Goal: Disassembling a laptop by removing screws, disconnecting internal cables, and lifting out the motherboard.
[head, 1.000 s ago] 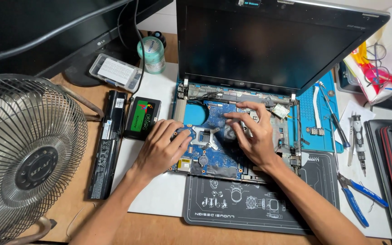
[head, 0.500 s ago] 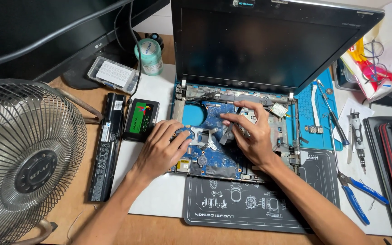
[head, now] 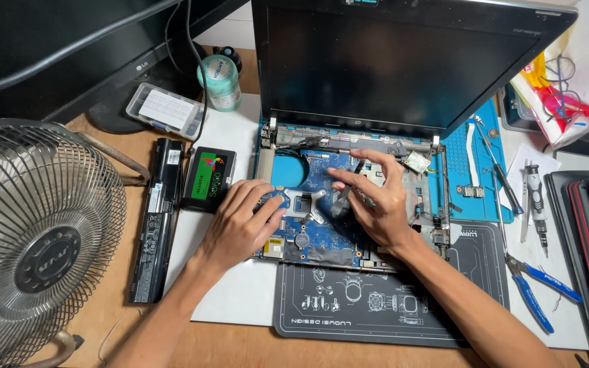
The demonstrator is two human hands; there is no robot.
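Observation:
An opened laptop stands with its dark screen up and its base stripped, showing a blue motherboard. My left hand lies flat on the board's left side, fingers pressing down near the left edge. My right hand hovers over the board's middle, fingers pinched on a small dark part; what it is cannot be told. A black and green solid-state drive lies just left of my left hand.
A metal desk fan fills the left. A long black battery lies beside it. A dark work mat sits under the laptop's front. Screwdrivers and blue-handled pliers lie right. A monitor stands back left.
My right hand has shifted slightly left and up over the board, fingers now pinched. My left hand stays on the board's left side. The view has drifted a little.

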